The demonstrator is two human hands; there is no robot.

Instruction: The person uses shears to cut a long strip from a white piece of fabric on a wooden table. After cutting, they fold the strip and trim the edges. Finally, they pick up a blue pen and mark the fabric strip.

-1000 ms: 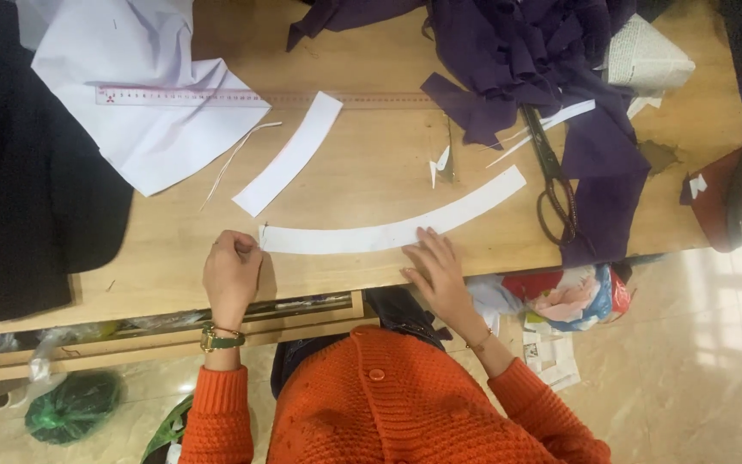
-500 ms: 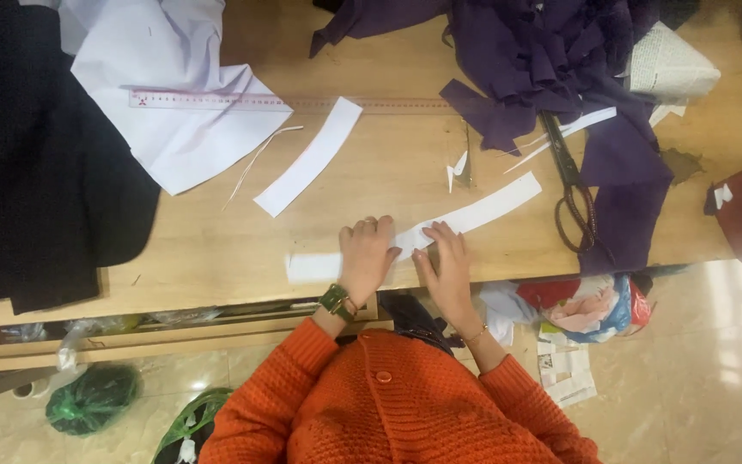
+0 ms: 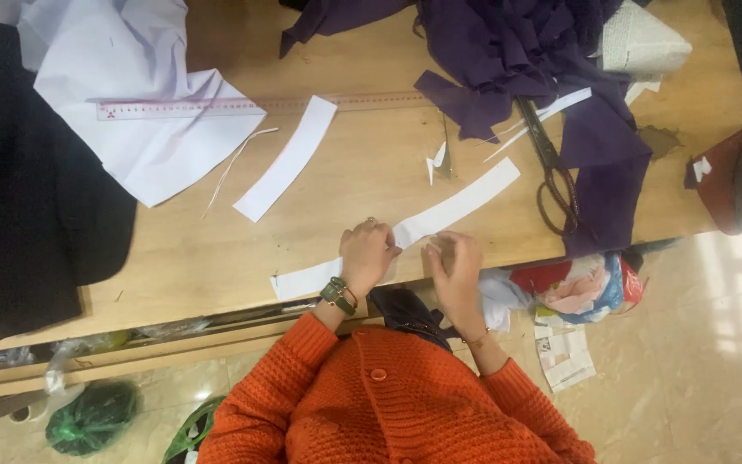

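Both hands have stayed together mid-strip: my left hand [image 3: 366, 252] presses the long white strip [image 3: 448, 210], right hand [image 3: 455, 262] fingers pinch it. Light, floppy; I'd grip an edge.

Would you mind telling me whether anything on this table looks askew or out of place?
Mostly ordinary sewing clutter. The long white strip under both hands overhangs the table's near edge at its left end, and the purple cloth beside the scissors droops over the same edge.
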